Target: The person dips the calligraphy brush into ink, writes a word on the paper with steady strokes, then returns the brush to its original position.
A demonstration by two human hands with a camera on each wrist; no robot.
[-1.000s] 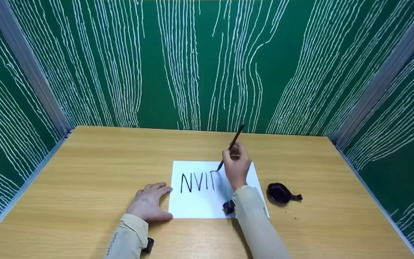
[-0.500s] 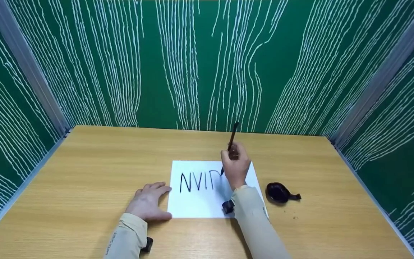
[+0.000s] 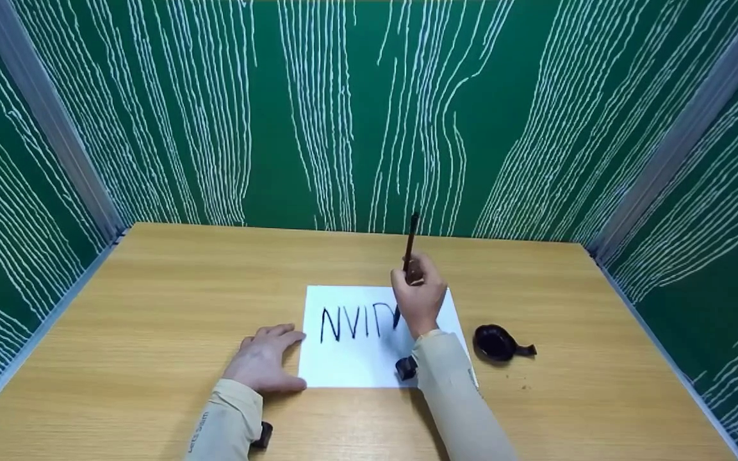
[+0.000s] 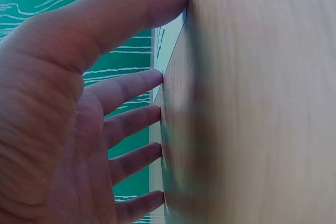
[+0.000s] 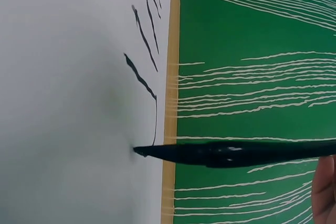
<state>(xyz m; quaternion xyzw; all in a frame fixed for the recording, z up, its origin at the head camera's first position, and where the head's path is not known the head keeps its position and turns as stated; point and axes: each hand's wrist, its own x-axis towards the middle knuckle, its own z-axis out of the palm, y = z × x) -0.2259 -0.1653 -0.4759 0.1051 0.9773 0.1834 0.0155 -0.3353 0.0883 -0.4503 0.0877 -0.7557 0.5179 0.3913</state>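
Three whole letters [image 3: 351,323] on paper [image 3: 353,362]: "NVI"

paper [image 3: 356,362] on table [image 3: 151,307] | dish [image 3: 496,343] right of paper | wall [image 3: 382,141] behind table

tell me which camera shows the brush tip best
The right wrist view: it shows the brush tip large and side-on, unblocked against the white paper. The head view shows it too, but small and dark, just left of the right hand. The left wrist view doesn't show it.
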